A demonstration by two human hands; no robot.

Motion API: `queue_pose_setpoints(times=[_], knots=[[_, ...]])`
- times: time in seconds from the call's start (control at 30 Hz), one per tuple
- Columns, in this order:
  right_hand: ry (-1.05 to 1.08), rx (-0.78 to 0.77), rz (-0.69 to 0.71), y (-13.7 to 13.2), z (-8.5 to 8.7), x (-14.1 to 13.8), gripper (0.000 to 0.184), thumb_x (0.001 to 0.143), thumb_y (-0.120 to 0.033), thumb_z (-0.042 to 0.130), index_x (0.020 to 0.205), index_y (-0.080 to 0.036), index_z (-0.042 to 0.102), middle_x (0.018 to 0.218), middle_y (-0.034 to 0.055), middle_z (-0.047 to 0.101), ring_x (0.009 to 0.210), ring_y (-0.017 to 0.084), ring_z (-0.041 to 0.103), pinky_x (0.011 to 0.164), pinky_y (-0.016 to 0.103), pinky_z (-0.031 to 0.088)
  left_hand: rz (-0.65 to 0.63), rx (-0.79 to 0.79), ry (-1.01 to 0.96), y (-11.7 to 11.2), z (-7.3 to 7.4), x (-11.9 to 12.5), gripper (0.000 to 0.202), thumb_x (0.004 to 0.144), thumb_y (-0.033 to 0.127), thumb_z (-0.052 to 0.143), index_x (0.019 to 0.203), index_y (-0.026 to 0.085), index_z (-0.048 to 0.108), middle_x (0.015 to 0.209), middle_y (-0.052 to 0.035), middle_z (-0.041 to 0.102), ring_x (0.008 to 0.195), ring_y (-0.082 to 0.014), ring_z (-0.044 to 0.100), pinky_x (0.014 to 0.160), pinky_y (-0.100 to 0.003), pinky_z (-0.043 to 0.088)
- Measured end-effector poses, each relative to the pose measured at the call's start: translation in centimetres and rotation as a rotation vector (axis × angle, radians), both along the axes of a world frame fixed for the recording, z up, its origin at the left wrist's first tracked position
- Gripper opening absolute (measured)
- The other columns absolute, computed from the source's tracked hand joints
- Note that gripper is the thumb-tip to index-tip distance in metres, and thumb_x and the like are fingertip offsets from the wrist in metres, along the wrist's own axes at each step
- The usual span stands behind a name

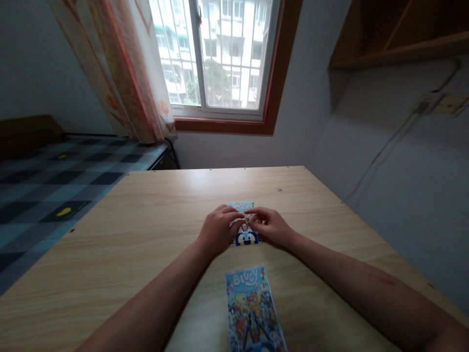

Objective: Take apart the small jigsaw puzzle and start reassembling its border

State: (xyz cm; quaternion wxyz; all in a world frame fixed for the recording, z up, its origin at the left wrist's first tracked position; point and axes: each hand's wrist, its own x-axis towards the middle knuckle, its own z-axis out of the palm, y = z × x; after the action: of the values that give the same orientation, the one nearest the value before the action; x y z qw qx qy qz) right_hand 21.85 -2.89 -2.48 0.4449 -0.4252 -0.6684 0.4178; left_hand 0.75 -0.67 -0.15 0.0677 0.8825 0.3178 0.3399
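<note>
Near the middle of the table, a colourful Bluey picture (246, 238) lies flat, with a blue dog's face at its near end. Both hands cover part of it. My left hand (222, 227) reaches over its left side, fingers bent and thumb drawn toward the index finger. From the right, my right hand (269, 225) curls its thumb and index finger inward over the picture. The fingertips of both hands nearly meet above its centre. Whatever lies between them is too small to make out. Closer to me lies a larger Bluey sheet or box (252, 308) with similar artwork.
A tiny multicoloured bit (279, 189) lies on the wooden table (146, 234), beyond my right hand. Left of the table stands a bed with a checked cover (32, 181). A curtain (124, 68) hangs by the barred window (230, 58); a cable (381, 146) runs down the right wall.
</note>
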Motion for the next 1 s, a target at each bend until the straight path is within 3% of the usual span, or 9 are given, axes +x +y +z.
queue_pose_setpoints(times=[0.17, 0.33, 0.47, 0.63, 0.73, 1.0], knots=[[-0.048, 0.138, -0.13, -0.3, -0.1, -0.1, 0.026, 0.083, -0.037, 0.072, 0.103, -0.019, 0.074, 0.079, 0.0027, 0.069, 0.066, 0.012, 0.06, 0.053, 0.021, 0.041, 0.115, -0.04, -0.121, -0.3, 0.1, 0.3, 0.017, 0.094, 0.029, 0.061, 0.089, 0.021, 0.075, 0.09, -0.0066, 0.073, 0.086, -0.0204, 0.065, 0.082, -0.038, 0.054], [0.088, 0.091, -0.239, 0.0, -0.4, -0.3, 0.03, 0.081, -0.046, 0.073, 0.094, -0.021, 0.065, 0.076, 0.0025, 0.069, 0.065, 0.015, 0.063, 0.053, 0.023, 0.044, 0.267, -0.117, -0.292, 0.6, 0.3, -0.5, 0.02, 0.093, 0.029, 0.058, 0.089, 0.018, 0.074, 0.089, -0.0067, 0.071, 0.071, -0.0156, 0.063, 0.07, -0.031, 0.055], [0.115, 0.049, -0.212, 0.0, -0.4, -0.3, 0.034, 0.084, -0.053, 0.068, 0.096, -0.022, 0.058, 0.073, 0.0015, 0.069, 0.059, 0.015, 0.06, 0.05, 0.023, 0.043, 0.184, -0.061, -0.232, 0.5, 0.2, -0.3, 0.02, 0.093, 0.032, 0.06, 0.096, 0.02, 0.075, 0.094, -0.0079, 0.071, 0.084, -0.0191, 0.065, 0.077, -0.035, 0.057], [0.07, 0.111, -0.168, -0.6, 0.3, -0.5, 0.027, 0.091, -0.046, 0.063, 0.097, -0.022, 0.054, 0.078, 0.0021, 0.072, 0.066, 0.016, 0.065, 0.059, 0.025, 0.047, 0.035, 0.088, -0.055, -0.1, 0.0, 0.3, 0.024, 0.092, 0.037, 0.066, 0.108, 0.022, 0.075, 0.1, -0.0086, 0.072, 0.094, -0.0226, 0.063, 0.086, -0.041, 0.055], [-0.017, 0.194, -0.152, -1.0, 0.9, -0.7, 0.022, 0.093, -0.042, 0.062, 0.097, -0.022, 0.054, 0.078, 0.0014, 0.073, 0.074, 0.018, 0.069, 0.07, 0.028, 0.05, 0.025, 0.114, -0.021, -0.1, 0.1, 0.3, 0.024, 0.093, 0.037, 0.063, 0.108, 0.022, 0.075, 0.1, -0.0087, 0.072, 0.094, -0.0219, 0.064, 0.085, -0.039, 0.055], [-0.061, 0.229, -0.077, -1.1, 1.2, -0.9, 0.017, 0.096, -0.039, 0.058, 0.1, -0.022, 0.057, 0.087, 0.0024, 0.073, 0.083, 0.019, 0.071, 0.074, 0.029, 0.052, 0.008, 0.139, 0.025, 0.0, 0.2, 0.1, 0.025, 0.097, 0.037, 0.058, 0.111, 0.024, 0.075, 0.104, -0.0081, 0.073, 0.093, -0.0202, 0.065, 0.085, -0.036, 0.055]])
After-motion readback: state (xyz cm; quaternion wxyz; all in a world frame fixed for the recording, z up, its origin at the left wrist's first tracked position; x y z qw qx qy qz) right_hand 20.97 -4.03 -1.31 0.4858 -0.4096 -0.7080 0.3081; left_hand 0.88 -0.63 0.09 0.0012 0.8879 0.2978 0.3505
